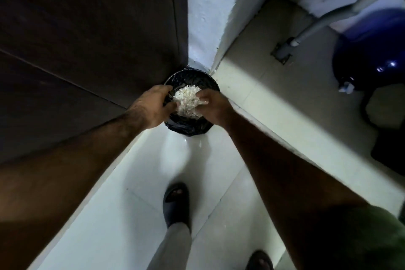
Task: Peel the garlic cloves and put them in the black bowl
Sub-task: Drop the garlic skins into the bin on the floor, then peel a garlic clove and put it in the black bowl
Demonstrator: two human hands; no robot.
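Both hands, left (153,106) and right (213,106), cup pile of garlic skins (187,102) over black-lined bin (188,125), frame centre, floor corner. Black bowl not visible. Advice: release low inside rim, avoid spilling.

Stretched both arms forward and down, left hand (153,105) and right hand (213,108) close together, fingers curled inward.
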